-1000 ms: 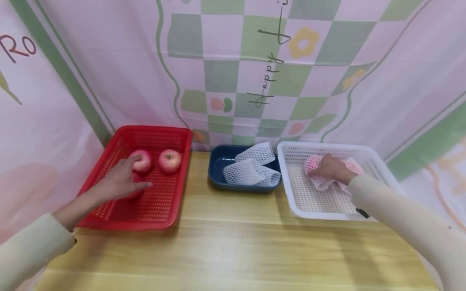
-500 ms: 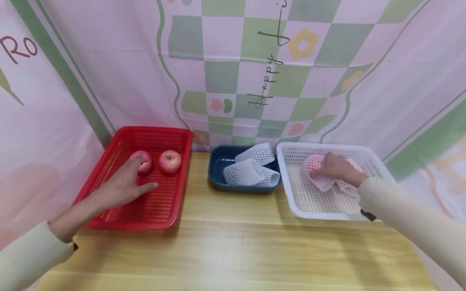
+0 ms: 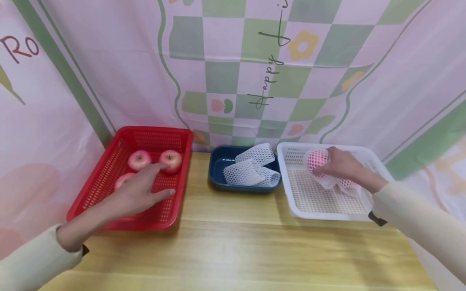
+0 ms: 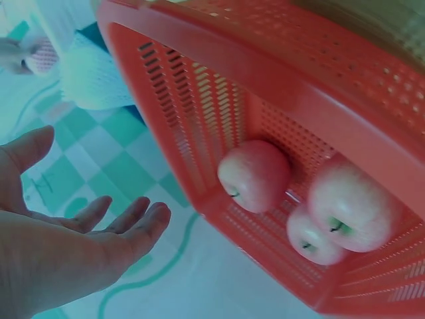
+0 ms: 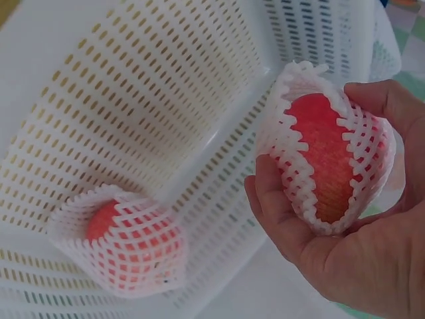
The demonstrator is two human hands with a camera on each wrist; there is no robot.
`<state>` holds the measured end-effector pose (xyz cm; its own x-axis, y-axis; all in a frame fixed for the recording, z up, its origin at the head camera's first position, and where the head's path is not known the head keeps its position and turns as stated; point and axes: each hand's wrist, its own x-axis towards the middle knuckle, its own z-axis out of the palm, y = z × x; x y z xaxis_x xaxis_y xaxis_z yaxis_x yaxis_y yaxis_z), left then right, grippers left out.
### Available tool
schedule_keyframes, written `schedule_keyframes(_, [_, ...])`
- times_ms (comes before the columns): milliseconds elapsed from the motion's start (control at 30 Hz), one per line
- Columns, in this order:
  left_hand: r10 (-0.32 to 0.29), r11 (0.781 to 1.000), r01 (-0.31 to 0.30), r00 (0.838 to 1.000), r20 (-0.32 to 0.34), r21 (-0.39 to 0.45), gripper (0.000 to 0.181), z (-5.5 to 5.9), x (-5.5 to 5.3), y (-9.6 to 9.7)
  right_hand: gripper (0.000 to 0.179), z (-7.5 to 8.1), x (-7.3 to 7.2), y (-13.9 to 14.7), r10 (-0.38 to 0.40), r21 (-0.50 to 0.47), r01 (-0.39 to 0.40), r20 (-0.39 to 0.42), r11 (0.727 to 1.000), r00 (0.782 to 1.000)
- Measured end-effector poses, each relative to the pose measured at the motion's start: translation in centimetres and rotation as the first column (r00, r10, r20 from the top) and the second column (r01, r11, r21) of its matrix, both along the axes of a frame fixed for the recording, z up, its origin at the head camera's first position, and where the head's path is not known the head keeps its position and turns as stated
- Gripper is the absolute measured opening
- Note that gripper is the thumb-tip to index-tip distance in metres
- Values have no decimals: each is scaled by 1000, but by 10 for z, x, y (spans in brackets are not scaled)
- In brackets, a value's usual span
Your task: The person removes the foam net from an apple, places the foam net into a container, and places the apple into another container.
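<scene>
My right hand [image 3: 342,163] grips an apple in a white foam net [image 5: 322,159], held up inside the white basket [image 3: 327,214]. The net gapes along one side, so red skin shows. A second netted apple [image 5: 126,242] lies on that basket's floor, apart from the hand. On the left, my left hand [image 3: 136,190] hovers over the red basket [image 3: 183,178] with fingers extended and nothing in them. Three bare apples sit in the red basket: one at the back left [image 3: 139,157], one at the back right [image 3: 170,158], and one nearer the front [image 3: 123,180], partly hidden by the hand.
Between the baskets stands a dark blue tray [image 3: 216,178] with several white foam nets [image 3: 244,171] in it. A patterned cloth [image 3: 222,76] hangs behind. The wooden table [image 3: 233,250] extends in front of the containers.
My left hand has moved to the right and toward the front, uncovering the front apple and the back left one. My right hand has raised the netted apple slightly.
</scene>
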<state>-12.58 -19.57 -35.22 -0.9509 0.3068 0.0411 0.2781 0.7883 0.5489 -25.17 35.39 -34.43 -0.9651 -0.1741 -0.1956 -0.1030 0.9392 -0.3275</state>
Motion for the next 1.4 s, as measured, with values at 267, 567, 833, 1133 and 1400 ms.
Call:
schedule_keyframes(267, [13,1000,-13,998,53,1,74,7,11,14,108,13,22,-25,21,7,-21,-32,1000,999])
schedule_keyframes(567, [-23,1000,22,997,71,12,73,9,17,29,106,21,46,-54,95,8,-94,-114,996,989])
schedule_keyframes(833, [-52,998,47,992,115,47,75,6,21,40,95,23,68,-78,159,-22,-164,-163,986,974])
schedule_keyframes(1133, [-121,986,111,990,76,127,70,-7,26,62,90,16,87,-102,228,-85,-251,-218,964,949])
schedule_keyframes(1400, [-157,971,139,984,82,193,64,-12,27,80,93,7,102,-120,289,-136,-329,-253,934,923])
